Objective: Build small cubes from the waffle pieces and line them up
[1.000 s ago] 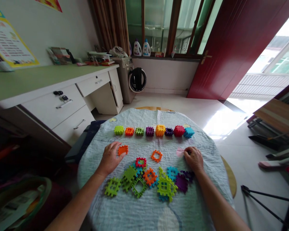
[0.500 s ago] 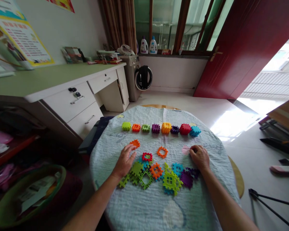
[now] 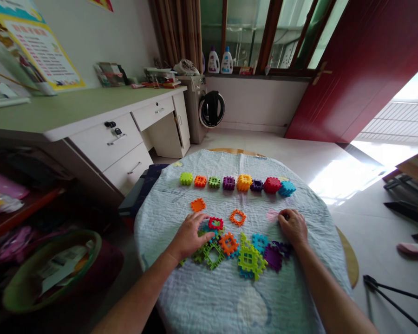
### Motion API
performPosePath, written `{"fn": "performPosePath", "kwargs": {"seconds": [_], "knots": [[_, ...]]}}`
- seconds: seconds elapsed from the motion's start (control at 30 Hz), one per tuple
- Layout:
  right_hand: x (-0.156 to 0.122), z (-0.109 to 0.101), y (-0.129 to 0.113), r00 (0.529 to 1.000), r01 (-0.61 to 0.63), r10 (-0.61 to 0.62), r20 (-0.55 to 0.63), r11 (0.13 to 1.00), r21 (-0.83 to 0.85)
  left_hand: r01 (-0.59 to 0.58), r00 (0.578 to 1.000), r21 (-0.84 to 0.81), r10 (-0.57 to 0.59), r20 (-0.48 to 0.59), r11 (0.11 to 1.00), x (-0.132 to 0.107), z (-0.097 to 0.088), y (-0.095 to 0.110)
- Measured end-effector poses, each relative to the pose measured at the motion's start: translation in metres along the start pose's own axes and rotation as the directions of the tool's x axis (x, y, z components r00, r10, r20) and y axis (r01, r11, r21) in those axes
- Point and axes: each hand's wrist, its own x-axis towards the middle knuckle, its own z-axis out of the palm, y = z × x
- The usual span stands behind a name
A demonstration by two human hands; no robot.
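Observation:
My left hand [image 3: 192,237] is over the left end of a pile of notched plastic building tiles, thumb and fingers apart, covering part of the green tiles [image 3: 213,256]. Near its fingertips are a red frame tile [image 3: 215,223] and, beyond, a solid orange tile [image 3: 198,204]. An orange frame tile [image 3: 237,217] lies alone in the middle. My right hand [image 3: 294,226] rests on the cloth with curled fingers; a small dark spot shows between them, too small to name. Beside it are purple tiles [image 3: 273,258], a blue tile [image 3: 260,242] and a lime tile [image 3: 250,260].
A row of assembled block cubes, among them a yellow cube [image 3: 244,182] and a red cube [image 3: 272,184], runs across the far side of the round table covered by a pale blue cloth [image 3: 209,304]. A desk [image 3: 90,109] stands left, a basket [image 3: 90,273] low beside it.
My left hand has drawn back from the solid orange tile and moved right over the green tiles. The orange tile now lies free. My right hand stays in place; the view has shifted slightly.

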Motion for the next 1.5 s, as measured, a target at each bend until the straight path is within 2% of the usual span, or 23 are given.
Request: {"fn": "performPosePath", "kwargs": {"seconds": [0.1,0.2,0.37,0.5,0.6,0.7,0.77,0.9,1.0,1.1,1.17,1.2,1.23,1.3,1.33,1.4,1.5], "knots": [[0.0,0.0,0.0,1.0,0.002,-0.002,-0.004,1.0,0.005,0.013,1.0,0.065,-0.014,0.025,0.998,0.004,0.008,0.013],[0.0,0.0,0.0,1.0,0.001,-0.001,-0.007,1.0,0.0,0.015,1.0,0.094,-0.016,0.008,0.995,0.011,0.017,0.022],[-0.001,-0.001,-0.001,1.0,0.0,0.0,-0.003,1.0,0.007,-0.067,0.998,-0.034,0.066,-0.023,0.997,0.022,0.026,0.026],[-0.001,-0.001,-0.001,1.0,-0.003,0.003,-0.005,1.0,0.008,-0.083,0.986,-0.081,0.07,-0.15,0.993,0.03,0.021,0.004],[0.0,-0.001,-0.001,1.0,0.002,-0.002,-0.001,1.0,0.007,-0.022,0.951,-0.046,0.007,-0.308,0.999,0.04,0.01,-0.022],[0.0,-0.001,0.0,1.0,0.003,-0.003,0.005,1.0,0.013,0.061,0.911,0.012,-0.051,-0.41,0.998,0.051,0.002,-0.045],[0.0,-0.002,-0.001,1.0,-0.004,0.003,0.009,1.0,0.017,0.108,0.897,0.05,-0.076,-0.435,0.993,0.057,0.002,-0.056],[0.002,-0.003,-0.001,0.999,-0.03,0.029,0.027,0.998,0.055,0.15,0.899,0.101,-0.094,-0.428,0.983,0.061,0.01,-0.067],[0.007,-0.006,0.004,0.993,-0.098,0.084,0.084,0.978,0.184,0.147,0.9,0.096,-0.093,-0.427,0.984,0.06,0.014,-0.068],[0.012,-0.015,0.004,0.961,-0.244,0.175,0.212,0.9,0.362,0.144,0.9,0.082,-0.096,-0.425,0.986,0.059,0.013,-0.067],[0.013,-0.022,-0.008,0.952,-0.284,0.199,0.232,0.858,0.428,0.147,0.898,0.08,-0.1,-0.428,0.986,0.059,0.012,-0.067],[0.011,-0.026,-0.02,0.961,-0.258,0.178,0.213,0.859,0.443,0.149,0.897,0.081,-0.1,-0.431,0.985,0.058,0.012,-0.066],[0.009,-0.028,-0.034,0.976,-0.194,0.126,0.178,0.876,0.442,0.149,0.896,0.084,-0.098,-0.432,0.985,0.058,0.012,-0.066],[0.001,-0.03,-0.072,0.981,-0.004,-0.084,0.176,0.894,0.448,0.147,0.896,0.091,-0.094,-0.433,0.985,0.058,0.012,-0.066],[-0.005,-0.029,-0.093,0.959,0.1,-0.207,0.195,0.887,0.45,0.148,0.897,0.094,-0.093,-0.433,0.985,0.058,0.012,-0.066],[-0.015,-0.023,-0.133,0.869,0.273,-0.41,0.277,0.864,0.423,0.154,0.896,0.097,-0.098,-0.434,0.983,0.058,0.013,-0.066],[-0.027,-0.009,-0.173,0.783,0.362,-0.46,0.419,0.884,0.296,0.166,0.895,0.097,-0.109,-0.432,0.981,0.058,0.013,-0.065]]}}
